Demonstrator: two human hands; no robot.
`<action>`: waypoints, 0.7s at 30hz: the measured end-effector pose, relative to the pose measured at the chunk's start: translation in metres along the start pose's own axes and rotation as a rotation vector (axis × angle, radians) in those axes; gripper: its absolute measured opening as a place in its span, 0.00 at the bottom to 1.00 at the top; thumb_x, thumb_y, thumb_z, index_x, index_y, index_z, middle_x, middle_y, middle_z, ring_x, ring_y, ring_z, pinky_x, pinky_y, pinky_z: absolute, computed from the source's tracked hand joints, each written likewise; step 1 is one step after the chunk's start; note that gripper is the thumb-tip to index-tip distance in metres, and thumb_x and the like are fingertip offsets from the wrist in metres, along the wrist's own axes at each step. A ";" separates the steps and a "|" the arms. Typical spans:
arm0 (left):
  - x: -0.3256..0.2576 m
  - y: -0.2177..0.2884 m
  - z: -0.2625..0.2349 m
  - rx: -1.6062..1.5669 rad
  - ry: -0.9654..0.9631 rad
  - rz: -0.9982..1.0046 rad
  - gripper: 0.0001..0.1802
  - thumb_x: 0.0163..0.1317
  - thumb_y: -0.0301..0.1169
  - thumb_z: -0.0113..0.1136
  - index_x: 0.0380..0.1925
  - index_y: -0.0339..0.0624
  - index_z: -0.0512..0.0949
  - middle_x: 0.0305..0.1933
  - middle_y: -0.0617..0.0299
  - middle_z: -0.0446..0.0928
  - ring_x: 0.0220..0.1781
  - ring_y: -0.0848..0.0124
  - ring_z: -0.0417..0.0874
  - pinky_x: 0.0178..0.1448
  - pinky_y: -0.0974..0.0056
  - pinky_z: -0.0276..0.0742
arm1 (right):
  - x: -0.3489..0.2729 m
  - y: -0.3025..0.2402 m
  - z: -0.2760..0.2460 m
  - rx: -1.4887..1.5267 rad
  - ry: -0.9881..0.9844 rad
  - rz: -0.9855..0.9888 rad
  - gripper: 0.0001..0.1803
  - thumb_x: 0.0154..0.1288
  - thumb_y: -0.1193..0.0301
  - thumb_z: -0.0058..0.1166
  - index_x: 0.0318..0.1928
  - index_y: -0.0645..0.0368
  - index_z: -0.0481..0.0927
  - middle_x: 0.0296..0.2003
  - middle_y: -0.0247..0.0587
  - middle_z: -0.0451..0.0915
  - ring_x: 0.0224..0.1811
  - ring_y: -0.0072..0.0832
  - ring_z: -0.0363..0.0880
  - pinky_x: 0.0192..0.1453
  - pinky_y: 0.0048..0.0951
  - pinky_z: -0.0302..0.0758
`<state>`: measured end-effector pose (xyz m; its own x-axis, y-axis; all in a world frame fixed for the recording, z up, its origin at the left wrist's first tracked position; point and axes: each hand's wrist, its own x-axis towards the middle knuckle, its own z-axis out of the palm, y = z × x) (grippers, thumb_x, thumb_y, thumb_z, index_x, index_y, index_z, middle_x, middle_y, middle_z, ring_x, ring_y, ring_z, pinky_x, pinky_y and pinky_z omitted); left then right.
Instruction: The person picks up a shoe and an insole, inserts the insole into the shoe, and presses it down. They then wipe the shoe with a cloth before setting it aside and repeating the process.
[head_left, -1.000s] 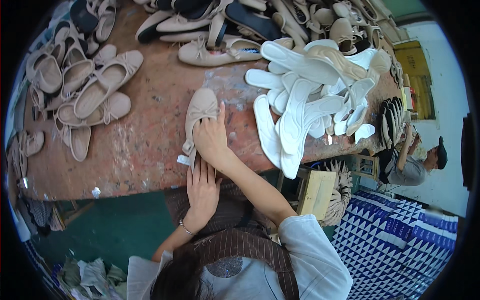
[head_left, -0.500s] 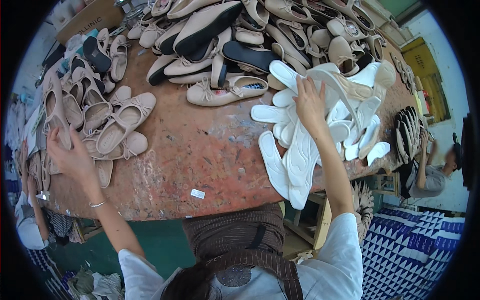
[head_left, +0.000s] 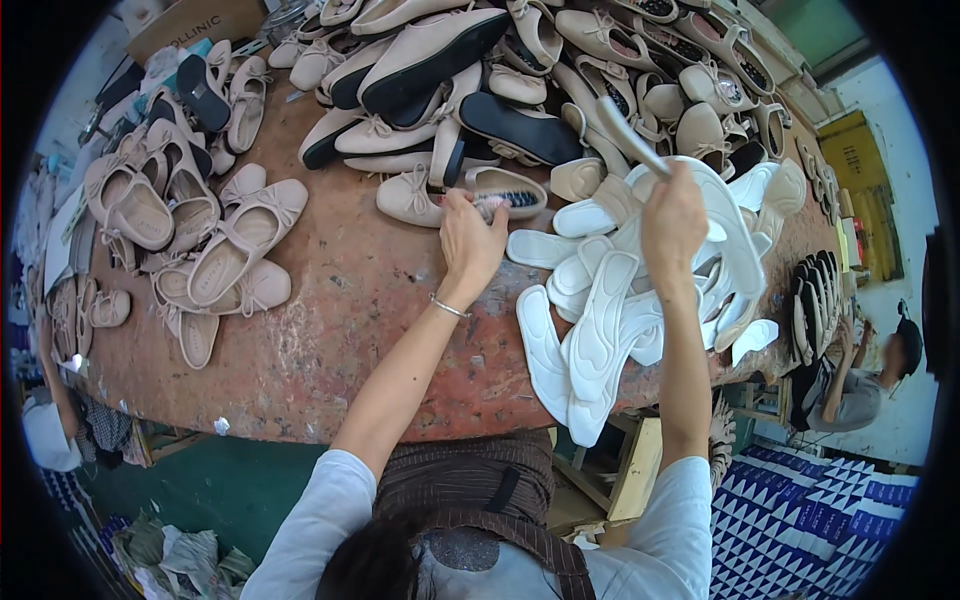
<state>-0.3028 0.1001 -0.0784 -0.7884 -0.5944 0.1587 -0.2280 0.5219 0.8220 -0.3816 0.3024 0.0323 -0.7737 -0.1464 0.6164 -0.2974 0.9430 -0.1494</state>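
My left hand (head_left: 472,240) is closed on the near side of a beige flat shoe (head_left: 408,197) with a bow, at the front of the big shoe pile. The shoe's dark patterned inside shows past my fingers. Over a heap of white insoles (head_left: 600,330), my right hand (head_left: 674,222) grips a thin white insole (head_left: 632,137), tilted with one end pointing up and to the left. The part inside my fist is hidden. Another group of beige shoes (head_left: 225,260), with insoles in them, lies at the left of the table.
Beige shoes with black soles (head_left: 430,65) are piled across the back of the worn reddish table (head_left: 330,350). A cardboard box (head_left: 195,30) stands at the far left. At the right, a person (head_left: 850,385) sits by a row of shoes (head_left: 815,300); another person's arm shows at the left edge.
My left hand has left the shoes at the left and come across to the beige shoe in the middle. My right hand has moved slightly right and now holds up an insole.
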 end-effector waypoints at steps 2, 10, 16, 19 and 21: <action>-0.017 0.006 -0.025 -0.002 -0.028 -0.049 0.29 0.53 0.39 0.73 0.45 0.32 0.69 0.43 0.40 0.78 0.44 0.43 0.82 0.49 0.48 0.77 | 0.009 0.003 -0.024 0.229 0.082 0.130 0.11 0.67 0.74 0.44 0.45 0.63 0.77 0.30 0.54 0.83 0.31 0.47 0.83 0.38 0.45 0.75; -0.117 -0.080 -0.207 0.042 -0.358 0.235 0.17 0.50 0.12 0.52 0.41 0.35 0.72 0.37 0.48 0.74 0.44 0.49 0.78 0.50 0.52 0.75 | 0.016 0.020 -0.060 1.298 -0.519 0.438 0.21 0.69 0.75 0.40 0.60 0.68 0.74 0.56 0.41 0.81 0.54 0.25 0.80 0.61 0.26 0.73; -0.113 -0.061 -0.233 0.081 -0.163 0.348 0.25 0.50 0.19 0.58 0.52 0.39 0.75 0.68 0.51 0.71 0.74 0.49 0.64 0.77 0.51 0.59 | -0.014 -0.026 -0.061 1.633 -0.594 0.404 0.24 0.68 0.78 0.41 0.63 0.70 0.71 0.57 0.45 0.80 0.58 0.28 0.80 0.65 0.30 0.73; -0.091 0.000 -0.191 -0.293 -0.163 0.418 0.44 0.50 0.34 0.74 0.68 0.42 0.65 0.74 0.46 0.62 0.78 0.50 0.59 0.79 0.50 0.55 | -0.025 -0.052 -0.080 1.748 -0.603 0.342 0.25 0.67 0.80 0.41 0.64 0.70 0.70 0.58 0.46 0.79 0.59 0.28 0.79 0.65 0.30 0.73; -0.073 0.025 -0.155 -0.372 -0.223 0.514 0.55 0.48 0.41 0.79 0.74 0.43 0.58 0.74 0.44 0.61 0.77 0.51 0.61 0.77 0.53 0.57 | -0.034 -0.072 -0.099 1.801 -0.609 0.309 0.25 0.68 0.81 0.40 0.65 0.71 0.69 0.59 0.46 0.79 0.60 0.28 0.78 0.66 0.30 0.72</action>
<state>-0.1623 0.0614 0.0157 -0.8525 -0.1645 0.4963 0.3886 0.4358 0.8119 -0.2785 0.2695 0.0987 -0.8475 -0.5048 0.1638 0.0360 -0.3626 -0.9313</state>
